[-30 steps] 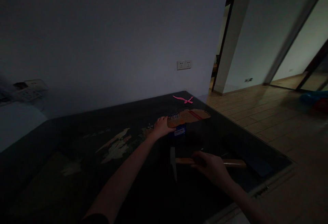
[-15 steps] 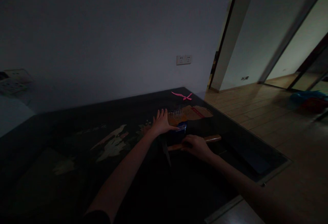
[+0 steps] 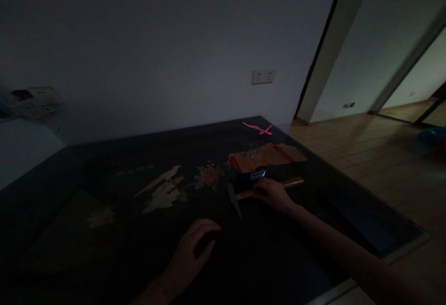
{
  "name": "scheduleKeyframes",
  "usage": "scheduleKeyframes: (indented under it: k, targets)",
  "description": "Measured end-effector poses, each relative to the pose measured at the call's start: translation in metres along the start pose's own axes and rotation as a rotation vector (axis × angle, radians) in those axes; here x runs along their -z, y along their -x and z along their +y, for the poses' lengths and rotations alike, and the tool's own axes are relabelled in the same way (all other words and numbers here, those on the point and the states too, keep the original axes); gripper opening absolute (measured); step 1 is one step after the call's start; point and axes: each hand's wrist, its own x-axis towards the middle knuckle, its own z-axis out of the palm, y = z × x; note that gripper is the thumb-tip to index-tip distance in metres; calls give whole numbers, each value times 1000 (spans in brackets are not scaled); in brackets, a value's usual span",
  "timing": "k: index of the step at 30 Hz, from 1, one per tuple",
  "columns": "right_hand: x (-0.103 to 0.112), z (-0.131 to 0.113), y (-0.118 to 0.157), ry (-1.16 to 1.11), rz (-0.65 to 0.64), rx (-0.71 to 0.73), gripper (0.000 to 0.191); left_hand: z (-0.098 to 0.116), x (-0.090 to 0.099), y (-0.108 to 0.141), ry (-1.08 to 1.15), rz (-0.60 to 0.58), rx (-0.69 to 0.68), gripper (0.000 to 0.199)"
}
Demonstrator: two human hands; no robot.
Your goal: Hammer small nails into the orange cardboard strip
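My right hand (image 3: 273,194) is wrapped round the wooden handle of a hammer (image 3: 294,182), whose dark metal head (image 3: 234,201) lies to the left of that hand. Just behind the hand stands a small blue box (image 3: 256,174). A flattened piece of brown cardboard (image 3: 268,155) with red patches lies at the box, and several nails (image 3: 251,152) rest on it. My left hand (image 3: 197,244) is over the dark table nearer to me, its thumb and fingers apart with nothing between them.
A pink ribbon (image 3: 259,129) lies near the back corner of the dark table (image 3: 156,142). A dark flat slab (image 3: 358,219) is at the right edge. Bird and flower pictures mark the tabletop. Wall sockets (image 3: 263,76) are behind.
My left hand has left the cardboard and blue box and come back toward me. My right hand still holds the hammer. The view has shifted slightly left.
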Motion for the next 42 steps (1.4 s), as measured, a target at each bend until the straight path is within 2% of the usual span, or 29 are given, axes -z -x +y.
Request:
scheduleKeyframes:
  k: [4, 10, 28, 34, 42]
  targets:
    - [-5, 3, -1, -13, 17, -10, 15, -1, -12, 21, 97, -34, -121, 20]
    - [-10, 6, -2, -31, 17, -18, 15, -5, -9, 16, 160, -79, -219, 23]
    - [-3, 7, -5, -30, -30, -10, 14, -12, -9, 13, 224, -101, -138, 20]
    - [-8, 21, -3, -21, -58, 13, 15, -16, -11, 13, 228, -84, -184, 21]
    - [-1, 37, 2, -24, -66, 43, 21, -6, -8, 14, 212, -95, -135, 20]
